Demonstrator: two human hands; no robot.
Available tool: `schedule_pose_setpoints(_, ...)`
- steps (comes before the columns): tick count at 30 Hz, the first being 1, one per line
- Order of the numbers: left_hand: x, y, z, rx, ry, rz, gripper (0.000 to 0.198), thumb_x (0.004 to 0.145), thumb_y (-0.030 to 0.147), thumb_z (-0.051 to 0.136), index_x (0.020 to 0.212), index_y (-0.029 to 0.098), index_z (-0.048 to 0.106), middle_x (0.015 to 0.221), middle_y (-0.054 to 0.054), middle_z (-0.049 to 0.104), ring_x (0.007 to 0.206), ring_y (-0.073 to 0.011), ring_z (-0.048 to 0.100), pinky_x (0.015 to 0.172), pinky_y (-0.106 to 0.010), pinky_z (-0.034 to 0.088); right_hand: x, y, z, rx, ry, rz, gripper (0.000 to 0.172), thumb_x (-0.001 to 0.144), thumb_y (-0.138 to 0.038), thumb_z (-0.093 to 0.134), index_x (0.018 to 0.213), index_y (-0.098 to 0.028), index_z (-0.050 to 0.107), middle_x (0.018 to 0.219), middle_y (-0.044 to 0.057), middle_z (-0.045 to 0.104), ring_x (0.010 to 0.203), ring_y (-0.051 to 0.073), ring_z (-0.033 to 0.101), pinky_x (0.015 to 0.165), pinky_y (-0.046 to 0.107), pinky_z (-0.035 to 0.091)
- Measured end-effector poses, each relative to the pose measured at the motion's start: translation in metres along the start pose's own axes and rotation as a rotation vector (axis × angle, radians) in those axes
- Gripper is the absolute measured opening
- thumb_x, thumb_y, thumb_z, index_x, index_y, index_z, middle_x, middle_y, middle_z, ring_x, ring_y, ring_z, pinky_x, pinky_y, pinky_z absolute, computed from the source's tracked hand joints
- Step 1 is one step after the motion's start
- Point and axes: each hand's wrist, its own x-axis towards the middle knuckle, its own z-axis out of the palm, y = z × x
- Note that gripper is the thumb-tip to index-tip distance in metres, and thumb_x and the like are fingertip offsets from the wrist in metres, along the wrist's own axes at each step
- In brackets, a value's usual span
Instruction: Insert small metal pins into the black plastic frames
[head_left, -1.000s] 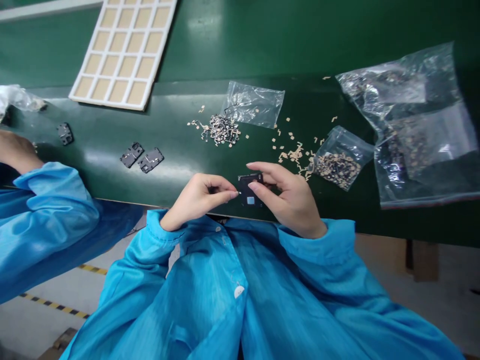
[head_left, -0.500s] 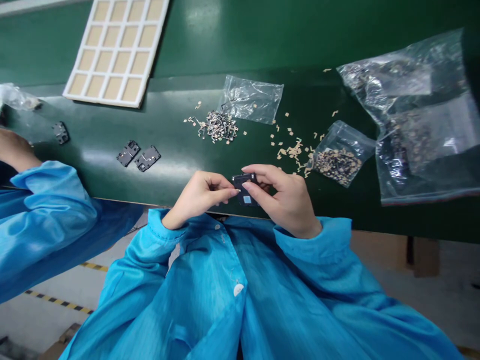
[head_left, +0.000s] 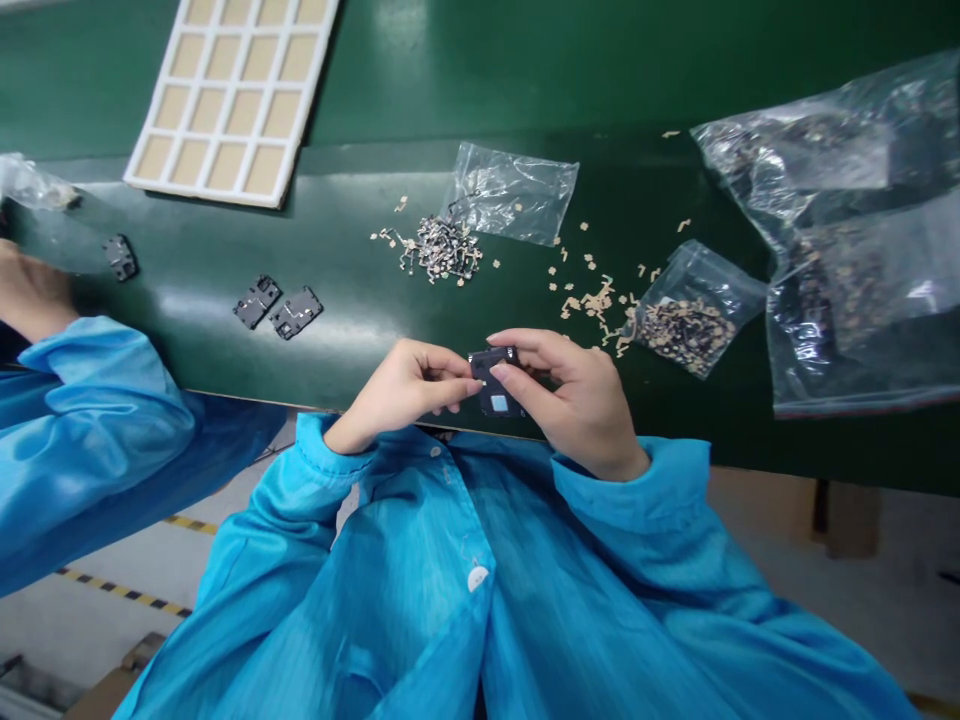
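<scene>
Shifted slightly left against the bags, the person's hands now work just above the near edge of a green workbench (head_left: 525,80), with the person's blue smock (head_left: 390,600) below. A co-worker's blue sleeve (head_left: 97,420) lies at left. Beyond sit a white grid tray (head_left: 202,193), a big clear plastic bag (head_left: 847,240), a smaller bag of metal bits (head_left: 694,315), a loose heap of metal bits (head_left: 439,250) and two black plates (head_left: 277,308). Curled fingertips (head_left: 465,388) of the left hand (head_left: 401,395) press one side of a black square part (head_left: 495,382), while the nearly closed fingers (head_left: 525,345) of the right hand (head_left: 589,405) pinch the other.
</scene>
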Motion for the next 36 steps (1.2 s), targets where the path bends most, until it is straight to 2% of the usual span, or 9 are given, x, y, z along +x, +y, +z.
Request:
schedule_pose_setpoints(5,-0.002,0.003,0.002,-0.018,-0.012,-0.006,0.026,0.067,0.035,0.077,0.061,0.013,0.064,0.049,0.002,0.057,0.043,-0.0054,0.047,0.040,-0.016,0.035,-0.002,0.000,0.003,0.140,-0.048,0.093,0.028,0.085,-0.023,0.060,0.112,-0.017,0.065,0.087,0.004,0.073,0.072,0.016,0.069,0.061,0.027,0.056)
schedule_pose_setpoints(8,-0.003,0.004,0.002,-0.021,0.001,0.011,0.031,0.066,0.037,0.079,0.059,0.013,0.061,0.048,0.003,0.055,0.042,-0.0045,0.045,0.040,-0.015,0.033,-0.003,0.001,0.005,0.259,-0.100,0.105,0.036,0.084,-0.020,0.058,0.119,-0.017,0.060,0.096,0.005,0.071,0.081,0.017,0.069,0.068,0.028,0.058)
schedule_pose_setpoints(12,-0.005,0.006,0.003,-0.011,0.003,0.032,0.036,0.067,0.040,0.079,0.057,0.013,0.057,0.047,0.004,0.054,0.041,-0.0035,0.042,0.039,-0.015,0.031,-0.002,0.001,0.006,0.339,-0.126,0.122,0.038,0.082,-0.017,0.057,0.121,-0.017,0.057,0.102,0.006,0.070,0.089,0.017,0.068,0.075,0.028,0.057)
schedule_pose_setpoints(25,-0.014,0.008,0.004,-0.007,0.005,0.065,0.036,0.070,0.037,0.077,0.057,0.013,0.054,0.047,0.005,0.050,0.042,-0.0026,0.039,0.041,-0.014,0.028,-0.003,-0.007,0.011,0.453,-0.110,0.221,0.033,0.077,-0.018,0.060,0.110,-0.019,0.058,0.096,0.003,0.068,0.085,0.016,0.066,0.074,0.028,0.055)
schedule_pose_setpoints(29,-0.017,0.005,0.003,-0.012,-0.067,0.097,0.034,0.080,0.042,0.067,0.065,0.012,0.061,0.056,0.001,0.060,0.047,-0.0056,0.050,0.045,-0.016,0.040,-0.006,-0.007,0.008,0.532,-0.125,0.267,0.038,0.076,-0.020,0.063,0.113,-0.021,0.057,0.091,0.002,0.068,0.079,0.015,0.066,0.066,0.025,0.055)
schedule_pose_setpoints(31,-0.020,0.000,0.000,-0.002,-0.099,0.177,0.032,0.089,0.038,0.054,0.078,0.011,0.066,0.063,-0.003,0.066,0.051,-0.0081,0.057,0.051,-0.019,0.047,-0.007,-0.005,0.006,0.583,-0.100,0.302,0.040,0.075,-0.022,0.065,0.115,-0.023,0.058,0.087,0.000,0.068,0.072,0.013,0.065,0.059,0.023,0.054)
schedule_pose_setpoints(32,-0.022,-0.003,-0.002,0.035,-0.065,0.261,0.030,0.091,0.034,0.050,0.088,0.011,0.068,0.068,-0.004,0.068,0.054,-0.0095,0.060,0.054,-0.021,0.050,-0.008,-0.003,0.006,0.603,-0.084,0.322,0.039,0.075,-0.023,0.067,0.113,-0.024,0.060,0.085,0.000,0.068,0.069,0.012,0.064,0.056,0.022,0.053)
schedule_pose_setpoints(34,-0.025,-0.010,-0.005,0.233,0.096,0.525,0.027,0.091,0.028,0.050,0.106,0.012,0.066,0.085,-0.008,0.072,0.072,-0.0140,0.067,0.067,-0.026,0.056,-0.008,-0.001,0.007,0.634,-0.076,0.372,0.029,0.072,-0.026,0.071,0.101,-0.023,0.067,0.080,-0.001,0.067,0.061,0.011,0.060,0.051,0.021,0.051)
schedule_pose_setpoints(36,-0.027,-0.015,-0.008,0.540,0.266,0.834,0.026,0.089,0.026,0.055,0.111,0.014,0.064,0.106,-0.012,0.070,0.096,-0.0194,0.067,0.084,-0.034,0.055,-0.007,0.000,0.009,0.678,-0.124,0.440,0.020,0.069,-0.029,0.075,0.087,-0.022,0.069,0.070,-0.001,0.065,0.055,0.010,0.056,0.049,0.021,0.049)
